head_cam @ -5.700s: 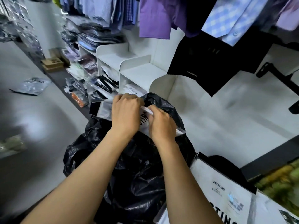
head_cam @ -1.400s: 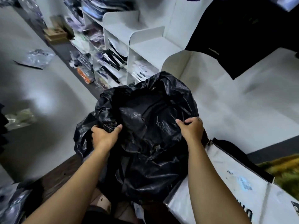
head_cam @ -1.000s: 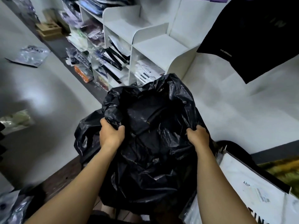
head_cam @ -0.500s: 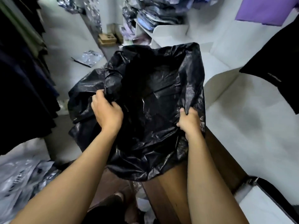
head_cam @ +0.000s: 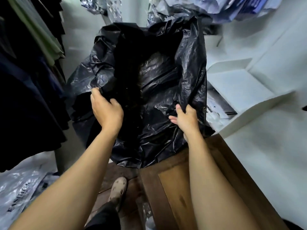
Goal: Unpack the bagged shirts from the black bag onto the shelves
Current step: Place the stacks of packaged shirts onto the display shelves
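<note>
while you look down into it, the bag hangs open between your hands, its mouth wide and facing you. your left hand grips the left rim, fingers curled over the plastic and bunching it. your right hand pinches the right rim, with the plastic drawn up taut above it; one digit sticks out sideways, free of the plastic. the hands are well apart, and the black film sags in creases between them. the inside is dark and shiny; you cannot tell whether anything lies in it. the bag's lower edge hangs over the far end of a brown wood table, which runs under your right forearm; whether it touches the wood is not clear. white shelves stand just to the right of the bag, and bagged shirts lie in the compartment nearest your right hand, partly hidden by the bag. more bagged shirts are piled at the top, above the bag, blurred. dark clothes hang at the left, with a pale green one among them. clear plastic bags with print lie at lower left. your shoe shows on the dark floor between your forearms.
</note>
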